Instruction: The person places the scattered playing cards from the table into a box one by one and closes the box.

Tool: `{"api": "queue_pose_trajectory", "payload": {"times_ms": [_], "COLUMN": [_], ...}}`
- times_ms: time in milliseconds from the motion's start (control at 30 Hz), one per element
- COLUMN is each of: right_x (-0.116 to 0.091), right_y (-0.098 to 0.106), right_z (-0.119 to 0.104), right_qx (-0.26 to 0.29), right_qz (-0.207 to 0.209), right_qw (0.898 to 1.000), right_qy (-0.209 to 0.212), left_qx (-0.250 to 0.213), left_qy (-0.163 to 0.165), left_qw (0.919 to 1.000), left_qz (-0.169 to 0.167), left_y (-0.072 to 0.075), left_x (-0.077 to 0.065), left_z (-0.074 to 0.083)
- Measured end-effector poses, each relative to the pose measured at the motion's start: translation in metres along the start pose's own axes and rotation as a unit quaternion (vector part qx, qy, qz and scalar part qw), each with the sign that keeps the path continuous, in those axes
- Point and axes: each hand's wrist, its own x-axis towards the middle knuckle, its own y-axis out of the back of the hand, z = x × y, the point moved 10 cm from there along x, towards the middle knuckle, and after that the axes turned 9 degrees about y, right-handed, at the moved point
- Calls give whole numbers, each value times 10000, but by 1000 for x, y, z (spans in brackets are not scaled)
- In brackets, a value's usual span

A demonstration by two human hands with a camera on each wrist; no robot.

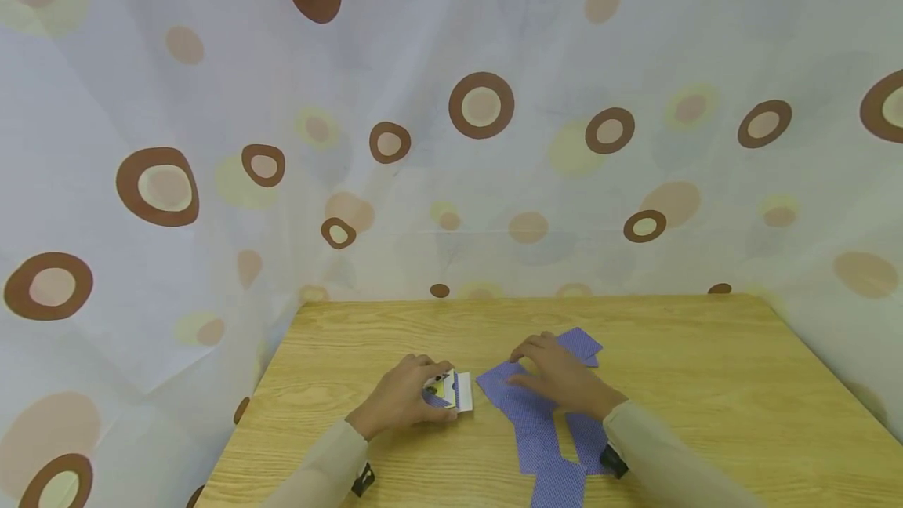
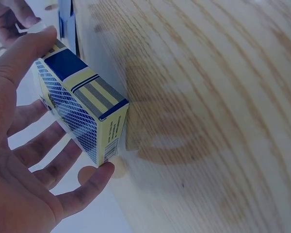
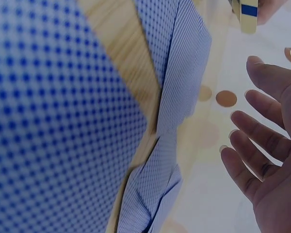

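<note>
My left hand grips a playing card box, thumb along one edge and fingers on the other side. The box is white, yellow and blue, with its white end flap sticking out towards the right. Blue-patterned playing cards lie face down on the wooden table, overlapping one another. Over them hovers my right hand, fingers loosely bent and holding nothing. In the right wrist view its fingers are apart from the cards.
The wooden table has a spotted, pale curtain behind it and along its sides. Two cards lie farthest back, just beyond the right hand. One card lies nearest the front.
</note>
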Motion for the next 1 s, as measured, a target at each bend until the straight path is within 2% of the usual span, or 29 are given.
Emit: {"api": "queue_pose_trajectory", "payload": {"times_ms": [167,533,1000], "right_x": [-11,-33,-55], "right_y": [11,24,29], "right_z": [9,47,94], "right_qx": [-71,-354,-371], "right_qz": [78,133,104], "right_qw": [9999,9984,9950], "right_qy": [-38,-416,-919], "left_qx": [16,-20,-89], "left_qy": [5,70,60], "left_qw": [10000,10000,9999], "left_qz": [-16,-28,-35], "left_y": [1,1,2], "left_x": [0,0,-1], "left_z": [0,-3,-4]}}
